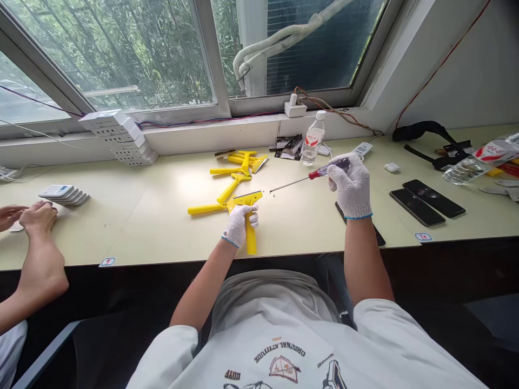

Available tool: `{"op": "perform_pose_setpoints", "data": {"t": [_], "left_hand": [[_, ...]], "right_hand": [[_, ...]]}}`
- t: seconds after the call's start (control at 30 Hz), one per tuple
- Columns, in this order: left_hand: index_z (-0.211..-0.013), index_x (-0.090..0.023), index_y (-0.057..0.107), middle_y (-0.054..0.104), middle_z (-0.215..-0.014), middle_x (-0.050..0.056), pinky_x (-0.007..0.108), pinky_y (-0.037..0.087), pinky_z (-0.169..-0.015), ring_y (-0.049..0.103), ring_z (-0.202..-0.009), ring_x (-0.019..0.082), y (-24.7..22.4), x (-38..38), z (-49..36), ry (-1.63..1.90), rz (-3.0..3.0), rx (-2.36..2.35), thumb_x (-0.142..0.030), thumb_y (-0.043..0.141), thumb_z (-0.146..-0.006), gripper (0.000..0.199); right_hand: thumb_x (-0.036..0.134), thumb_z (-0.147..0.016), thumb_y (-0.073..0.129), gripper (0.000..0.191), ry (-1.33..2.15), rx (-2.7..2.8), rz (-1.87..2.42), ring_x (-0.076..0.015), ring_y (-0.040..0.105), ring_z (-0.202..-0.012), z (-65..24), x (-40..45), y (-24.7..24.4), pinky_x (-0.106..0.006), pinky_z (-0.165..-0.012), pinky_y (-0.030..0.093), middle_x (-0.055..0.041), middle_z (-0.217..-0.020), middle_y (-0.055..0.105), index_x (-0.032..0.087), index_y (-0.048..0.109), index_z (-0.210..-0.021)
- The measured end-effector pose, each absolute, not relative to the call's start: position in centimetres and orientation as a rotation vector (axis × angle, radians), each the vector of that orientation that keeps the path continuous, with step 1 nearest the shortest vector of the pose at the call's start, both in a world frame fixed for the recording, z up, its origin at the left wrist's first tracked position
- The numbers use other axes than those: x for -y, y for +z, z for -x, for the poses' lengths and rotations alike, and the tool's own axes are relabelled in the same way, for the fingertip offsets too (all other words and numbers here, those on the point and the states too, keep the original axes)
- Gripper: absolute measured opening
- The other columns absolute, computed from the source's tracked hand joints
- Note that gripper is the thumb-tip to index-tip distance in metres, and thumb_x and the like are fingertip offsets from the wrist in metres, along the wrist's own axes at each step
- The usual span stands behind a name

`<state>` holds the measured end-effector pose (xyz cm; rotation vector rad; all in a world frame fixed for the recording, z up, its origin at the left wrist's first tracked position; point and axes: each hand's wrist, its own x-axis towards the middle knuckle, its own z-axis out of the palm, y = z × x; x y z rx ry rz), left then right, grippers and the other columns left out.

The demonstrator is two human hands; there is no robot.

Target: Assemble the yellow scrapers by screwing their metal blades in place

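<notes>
Gloved in white knit, my left hand [238,224] is closed around the handle of a yellow scraper [251,237], whose flat head points away from me. My right hand [352,181], also gloved, grips a screwdriver [320,172] with a red and clear dark handle. Its thin shaft points left, and the tip ends just right of the scraper head, apart from it. Tiny screws [273,195] lie on the table by the tip. Beyond my left hand lie several more yellow scrapers [229,189], some overlapping. Black-wrapped packets [290,146] rest behind them.
A water bottle [313,139] stands near the window ledge; another bottle [478,162] lies at far right. Phones [417,206] lie right of my arm, one partly under it. At left, another person's hands [38,216] are near stacked white devices [65,194]. White boxes [121,138] are piled behind.
</notes>
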<state>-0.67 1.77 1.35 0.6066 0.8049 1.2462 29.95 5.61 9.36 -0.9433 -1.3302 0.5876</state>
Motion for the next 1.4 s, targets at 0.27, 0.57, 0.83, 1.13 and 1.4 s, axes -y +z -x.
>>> {"op": "perform_pose_setpoints", "data": {"t": [0.27, 0.57, 0.83, 1.13, 1.4], "left_hand": [[-0.097, -0.016, 0.059, 0.060, -0.090, 0.002, 0.019, 0.036, -0.045, 0.043, -0.055, 0.005, 0.2, -0.6, -1.7, 1.129, -0.525, -0.780, -0.015, 0.079, -0.072, 0.032], [-0.099, -0.017, 0.059, 0.058, -0.089, 0.001, 0.019, 0.035, -0.043, 0.041, -0.055, 0.005, 0.5, -0.4, -1.7, 1.086, -0.537, -0.754, -0.014, 0.079, -0.073, 0.034], [-0.098, -0.017, 0.059, 0.060, -0.091, 0.002, 0.019, 0.037, -0.044, 0.043, -0.056, 0.005, -0.1, -0.6, -1.6, 1.101, -0.529, -0.743, -0.015, 0.080, -0.075, 0.032], [-0.100, -0.017, 0.059, 0.060, -0.090, 0.002, 0.018, 0.036, -0.044, 0.042, -0.056, 0.005, 0.4, -0.4, -1.6, 1.101, -0.528, -0.749, -0.015, 0.080, -0.074, 0.033], [-0.100, -0.017, 0.058, 0.060, -0.091, 0.001, 0.019, 0.037, -0.044, 0.043, -0.055, 0.005, 0.4, -0.4, -1.7, 1.101, -0.526, -0.766, -0.015, 0.080, -0.073, 0.035]], "right_hand": [[0.031, -0.094, 0.077, 0.011, 0.563, 1.255, 0.836, -0.0128, 0.047, -0.050, -29.9, -4.1, 10.5, -0.029, -0.044, 0.035, 0.0044, -0.068, 0.054, 0.028, 0.067, -0.097], [0.023, -0.089, 0.069, 0.009, 0.596, 1.350, 0.878, -0.0123, 0.046, -0.050, -29.3, -3.9, 10.4, -0.028, -0.047, 0.035, 0.0052, -0.065, 0.054, 0.026, 0.068, -0.098], [0.022, -0.089, 0.068, 0.009, 0.620, 1.360, 0.889, -0.0129, 0.046, -0.051, -29.1, -3.7, 10.6, -0.029, -0.048, 0.032, 0.0051, -0.065, 0.053, 0.026, 0.068, -0.097], [0.021, -0.089, 0.067, 0.011, 0.625, 1.371, 0.899, -0.0133, 0.045, -0.050, -29.1, -3.6, 10.6, -0.029, -0.049, 0.033, 0.0062, -0.062, 0.053, 0.026, 0.068, -0.098], [0.022, -0.089, 0.067, 0.010, 0.591, 1.379, 0.917, -0.0131, 0.045, -0.051, -29.1, -3.6, 10.7, -0.029, -0.048, 0.034, 0.0053, -0.064, 0.053, 0.026, 0.067, -0.098]]}}
